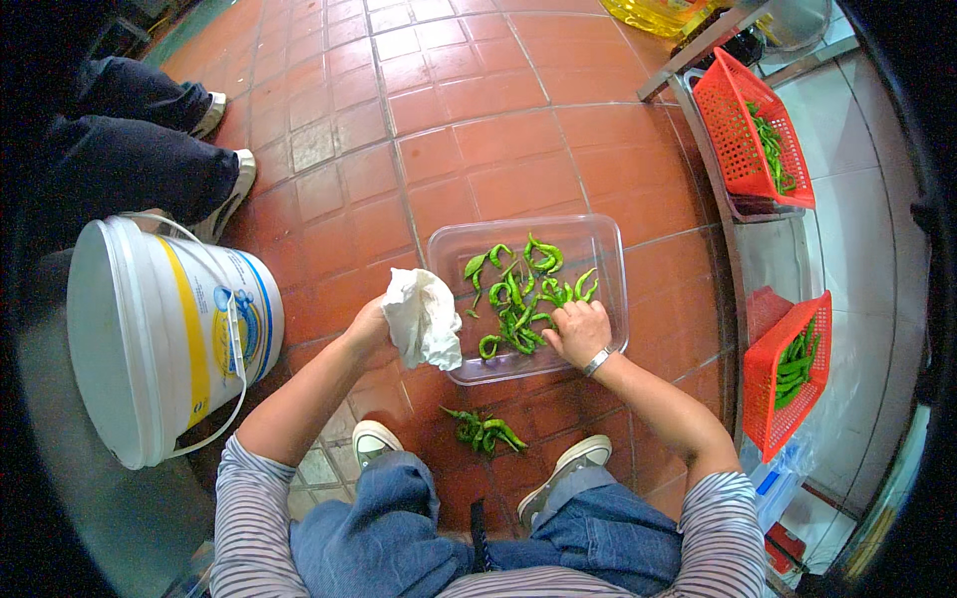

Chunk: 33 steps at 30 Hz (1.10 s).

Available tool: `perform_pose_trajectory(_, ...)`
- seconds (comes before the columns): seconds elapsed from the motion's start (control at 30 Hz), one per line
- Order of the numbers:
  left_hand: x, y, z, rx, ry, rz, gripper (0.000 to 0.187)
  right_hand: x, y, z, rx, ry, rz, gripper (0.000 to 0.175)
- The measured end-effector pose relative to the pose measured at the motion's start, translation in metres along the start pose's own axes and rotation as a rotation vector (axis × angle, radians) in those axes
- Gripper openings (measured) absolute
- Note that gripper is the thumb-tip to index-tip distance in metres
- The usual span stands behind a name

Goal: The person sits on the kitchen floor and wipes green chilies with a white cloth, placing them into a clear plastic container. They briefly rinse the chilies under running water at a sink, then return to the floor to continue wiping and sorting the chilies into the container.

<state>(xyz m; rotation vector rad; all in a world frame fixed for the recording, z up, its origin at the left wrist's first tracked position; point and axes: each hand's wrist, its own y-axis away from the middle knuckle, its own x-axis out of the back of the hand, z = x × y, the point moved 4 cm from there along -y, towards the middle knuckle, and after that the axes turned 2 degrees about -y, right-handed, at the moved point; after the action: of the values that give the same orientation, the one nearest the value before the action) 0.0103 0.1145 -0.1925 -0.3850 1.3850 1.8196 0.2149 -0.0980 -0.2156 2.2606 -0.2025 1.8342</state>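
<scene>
A crumpled white cloth or paper towel [423,320] is gripped in my left hand [370,327], beside the left wall of a clear plastic tub [463,374]. Several curled green chili peppers [516,306] are scattered over the tub's bottom. My right hand [579,331] reaches over the tub's near right side, fingers curled down at the peppers; its fingertips are partly hidden, so I cannot see whether one is pinched. On the floor between my shoes lies a small pile of green peppers [486,432], some darker and shrivelled.
A large white lidded bucket [202,321] stands at the left, near another person's legs [149,161]. Along the right, a metal rack [718,172] holds two red plastic baskets [736,123] [770,418] with green peppers. A bottle of yellow oil [658,13] is at the top right.
</scene>
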Motion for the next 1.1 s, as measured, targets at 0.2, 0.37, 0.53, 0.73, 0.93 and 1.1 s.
perform_pose_trajectory(0.2, -0.003, 0.001, -0.001, -0.011, -0.065, -0.09, 0.038, 0.004, -0.01, 0.0, -0.119, 0.044, 0.0, 0.021)
perform_pose_trajectory(0.37, -0.011, -0.005, -0.005, 0.01, -0.219, -0.03, 0.038, 0.071, -0.023, -0.013, 0.04, -0.043, 0.263, 0.019)
perform_pose_trajectory(0.53, -0.046, -0.018, -0.026, -0.034, -0.612, -0.219, 0.034, 0.1, -0.038, -0.062, 0.253, -0.359, 0.268, 0.018)
perform_pose_trajectory(0.73, -0.059, -0.022, -0.036, -0.124, -0.84, -0.277, 0.021, 0.111, -0.042, -0.079, 0.172, -0.528, 0.208, 0.025)
perform_pose_trajectory(0.93, -0.053, -0.021, -0.035, -0.11, -0.815, -0.253, 0.023, 0.109, -0.04, -0.077, 0.148, -0.651, 0.206, 0.017)
perform_pose_trajectory(1.1, -0.061, -0.016, -0.038, -0.101, -0.716, -0.321, 0.026, 0.106, -0.043, -0.07, 0.117, -0.678, 0.243, 0.008)
